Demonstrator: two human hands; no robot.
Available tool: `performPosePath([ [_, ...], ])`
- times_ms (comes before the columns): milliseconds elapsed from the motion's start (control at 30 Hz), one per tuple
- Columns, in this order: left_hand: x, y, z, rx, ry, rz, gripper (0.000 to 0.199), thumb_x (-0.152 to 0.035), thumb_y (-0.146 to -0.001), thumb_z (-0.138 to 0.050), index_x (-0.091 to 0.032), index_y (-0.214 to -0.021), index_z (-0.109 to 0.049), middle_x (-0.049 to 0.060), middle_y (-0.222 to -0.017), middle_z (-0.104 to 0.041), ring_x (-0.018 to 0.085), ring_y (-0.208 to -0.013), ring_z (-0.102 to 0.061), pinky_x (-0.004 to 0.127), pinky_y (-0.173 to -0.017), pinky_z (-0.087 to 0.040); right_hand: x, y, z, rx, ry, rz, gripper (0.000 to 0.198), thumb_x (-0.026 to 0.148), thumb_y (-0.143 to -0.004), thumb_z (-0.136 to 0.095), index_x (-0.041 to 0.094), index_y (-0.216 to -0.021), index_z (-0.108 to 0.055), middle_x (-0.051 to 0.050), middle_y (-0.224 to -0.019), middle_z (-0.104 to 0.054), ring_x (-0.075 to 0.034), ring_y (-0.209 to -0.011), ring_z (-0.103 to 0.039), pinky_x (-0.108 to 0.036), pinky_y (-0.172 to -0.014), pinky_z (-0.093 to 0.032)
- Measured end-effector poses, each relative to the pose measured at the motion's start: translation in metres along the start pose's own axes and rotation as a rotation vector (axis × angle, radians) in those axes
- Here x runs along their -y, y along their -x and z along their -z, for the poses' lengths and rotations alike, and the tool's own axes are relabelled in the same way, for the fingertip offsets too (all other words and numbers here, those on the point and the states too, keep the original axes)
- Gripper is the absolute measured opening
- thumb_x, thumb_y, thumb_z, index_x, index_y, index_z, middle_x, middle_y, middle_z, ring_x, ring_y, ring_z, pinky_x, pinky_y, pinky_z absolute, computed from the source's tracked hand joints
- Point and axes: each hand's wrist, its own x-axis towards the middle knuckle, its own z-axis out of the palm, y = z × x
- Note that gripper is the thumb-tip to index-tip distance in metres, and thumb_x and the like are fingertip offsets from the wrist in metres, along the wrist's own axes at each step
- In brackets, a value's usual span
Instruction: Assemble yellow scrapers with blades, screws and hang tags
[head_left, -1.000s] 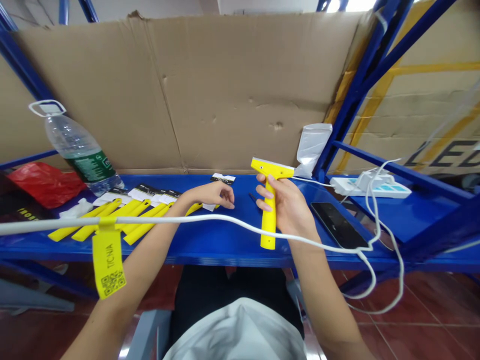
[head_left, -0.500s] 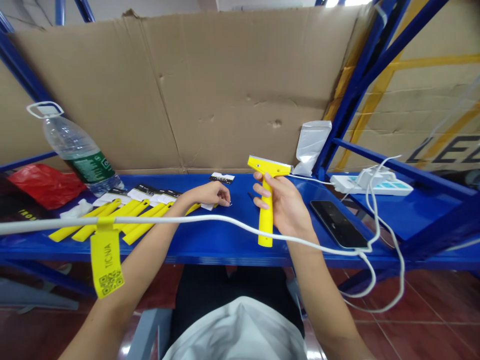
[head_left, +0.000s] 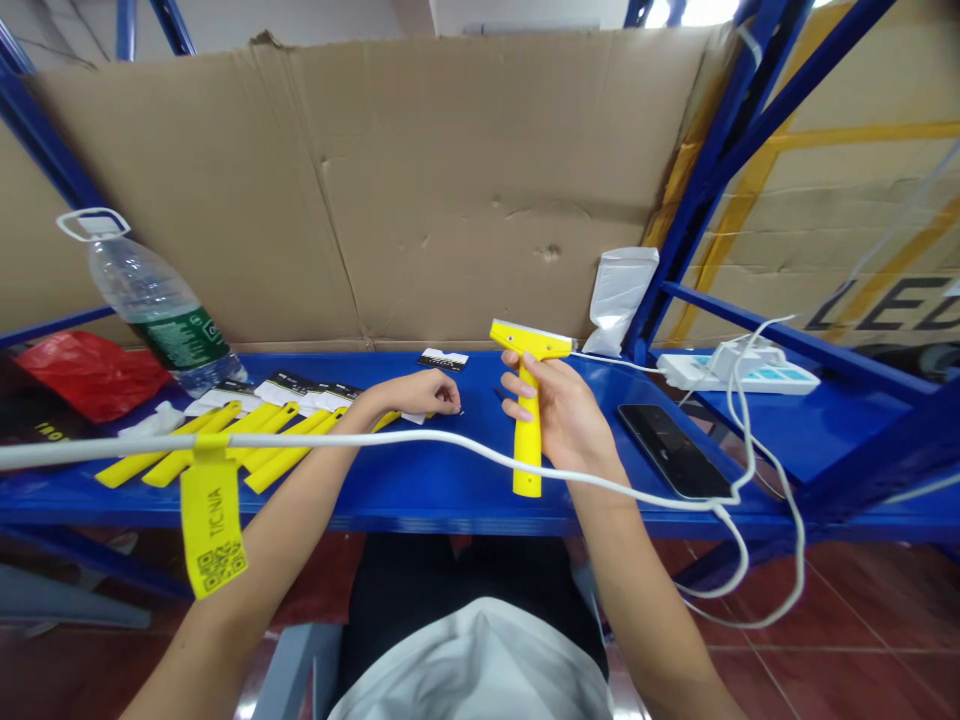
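Observation:
My right hand [head_left: 559, 400] grips a yellow scraper [head_left: 528, 440] by its handle, head up, with a metal blade edge along the top. It is held above the blue shelf [head_left: 442, 470]. My left hand [head_left: 435, 393] rests on the shelf, its fingers curled together; a tiny light-coloured bit shows at the fingertips, too small to name. Under and beside that wrist lies another yellow handle [head_left: 386, 420], partly hidden. Further left several yellow scraper handles [head_left: 281, 465] lie in a row, their far ends by black-and-white cards [head_left: 289, 385]. One more card [head_left: 442, 359] lies behind my left hand.
A water bottle [head_left: 176, 330] and red plastic bag [head_left: 94, 375] stand at left. A phone [head_left: 675, 450], power strip [head_left: 772, 378] and white pouch [head_left: 621, 295] are at right. A white cable [head_left: 442, 437] with a yellow tag [head_left: 212, 530] crosses in front. Cardboard [head_left: 450, 180] backs the shelf.
The scraper in my right hand has shifted slightly left and down. My left hand has stayed in place with its fingers curled.

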Motion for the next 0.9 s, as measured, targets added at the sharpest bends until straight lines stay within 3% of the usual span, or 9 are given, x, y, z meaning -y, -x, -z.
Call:
performPosePath([
  [133, -0.01, 0.007, 0.013, -0.122, 0.033, -0.049, 0.029, -0.044, -0.089, -0.082, -0.017, -0.099, -0.087, 0.009, -0.101, -0.084, 0.022, -0.09, -0.073, 0.032, -0.085, -0.053, -0.003, -0.003, 0.001, -0.04, -0.041, -0.001, 0.018, 0.011, -0.088, -0.08, 0.017, -0.1, -0.069, -0.002, -0.1, -0.067, -0.006, -0.065, -0.045, -0.017, -0.046, -0.04],
  [267, -0.024, 0.011, 0.023, -0.399, 0.306, -0.168, 0.037, -0.053, -0.086, -0.09, -0.017, -0.093, -0.084, 0.011, -0.109, -0.083, 0.024, -0.106, -0.073, 0.037, -0.1, -0.053, -0.007, -0.008, 0.004, -0.118, -0.077, 0.007, 0.014, 0.008, -0.086, -0.078, 0.014, -0.094, -0.069, -0.003, -0.098, -0.066, -0.009, -0.071, -0.053, -0.02, -0.05, -0.047],
  [400, -0.051, 0.001, 0.03, -0.545, 0.499, -0.233, 0.038, -0.053, -0.082, -0.096, -0.019, -0.095, -0.085, 0.01, -0.115, -0.081, 0.023, -0.11, -0.071, 0.037, -0.103, -0.052, -0.011, -0.009, 0.003, -0.132, -0.083, -0.024, 0.017, 0.003, -0.082, -0.076, 0.013, -0.093, -0.069, -0.005, -0.098, -0.068, -0.012, -0.075, -0.058, -0.023, -0.054, -0.051],
  [500, -0.081, -0.012, 0.035, -0.456, 0.467, -0.266, 0.039, -0.052, -0.077, -0.099, -0.018, -0.09, -0.085, 0.011, -0.121, -0.081, 0.026, -0.115, -0.072, 0.041, -0.107, -0.054, -0.015, -0.008, 0.0, -0.113, -0.086, -0.048, 0.019, 0.004, -0.081, -0.078, 0.015, -0.093, -0.068, -0.005, -0.098, -0.069, -0.013, -0.076, -0.059, -0.024, -0.055, -0.051],
  [633, -0.111, -0.028, 0.041, -0.186, 0.305, -0.283, 0.03, -0.045, -0.081, -0.095, -0.017, -0.088, -0.088, 0.013, -0.126, -0.08, 0.025, -0.109, -0.075, 0.041, -0.101, -0.058, -0.018, -0.008, -0.002, -0.073, -0.108, -0.087, 0.024, 0.004, -0.081, -0.079, 0.017, -0.098, -0.067, -0.004, -0.097, -0.069, -0.013, -0.075, -0.059, -0.024, -0.056, -0.05],
  [700, -0.116, -0.034, 0.044, -0.1, 0.266, -0.275, 0.026, -0.042, -0.082, -0.094, -0.017, -0.088, -0.088, 0.013, -0.125, -0.081, 0.025, -0.106, -0.076, 0.039, -0.095, -0.059, -0.019, -0.008, -0.002, -0.054, -0.129, -0.092, 0.027, 0.002, -0.08, -0.078, 0.018, -0.098, -0.066, -0.002, -0.095, -0.068, -0.012, -0.075, -0.059, -0.024, -0.056, -0.05],
  [900, -0.115, -0.043, 0.047, -0.01, 0.266, -0.237, 0.024, -0.04, -0.085, -0.093, -0.018, -0.093, -0.088, 0.013, -0.126, -0.081, 0.023, -0.108, -0.077, 0.035, -0.092, -0.06, -0.018, -0.011, 0.0, -0.06, -0.162, -0.091, 0.027, 0.002, -0.081, -0.077, 0.018, -0.099, -0.066, -0.002, -0.095, -0.069, -0.012, -0.073, -0.057, -0.025, -0.056, -0.051],
])
